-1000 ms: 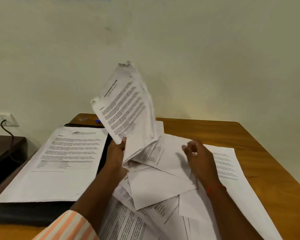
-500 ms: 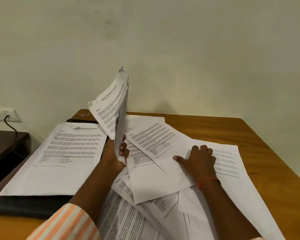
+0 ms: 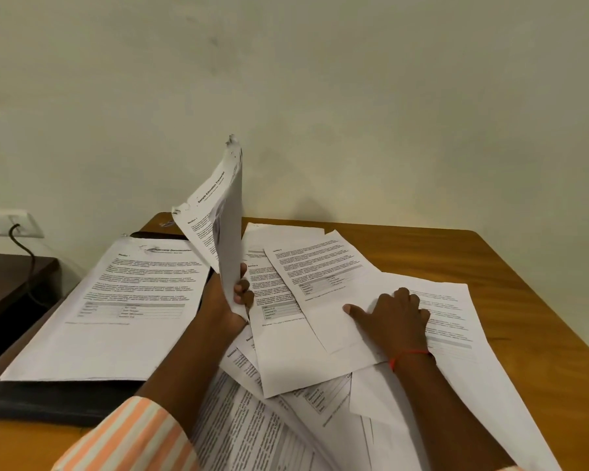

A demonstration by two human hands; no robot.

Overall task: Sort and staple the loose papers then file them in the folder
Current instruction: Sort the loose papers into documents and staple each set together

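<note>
We see the folder (image 3: 65, 402) lying dark and flat on the left part of the bench (image 3: 490, 266), with a printed stack (image 3: 116, 307) resting on top of it. Just right of the folder, the left hand (image 3: 225, 300) holds a sheaf (image 3: 225, 226) upright. Its fingers (image 3: 242, 288) are curled round the sheaf's lower edge, and the ragged top corner stands high above the folder. Further right of the folder, loose papers (image 3: 320, 351) overlap in a heap. The right hand (image 3: 395, 321) lies flat on them, fingers straight and spread, pressing down and grasping nothing. We note a red thread (image 3: 408, 355) round that wrist. A striped sleeve (image 3: 133, 436) shows in front of the folder. Behind the folder, to its left, a cable (image 3: 28, 253) hangs from a wall socket (image 3: 4, 222).
</note>
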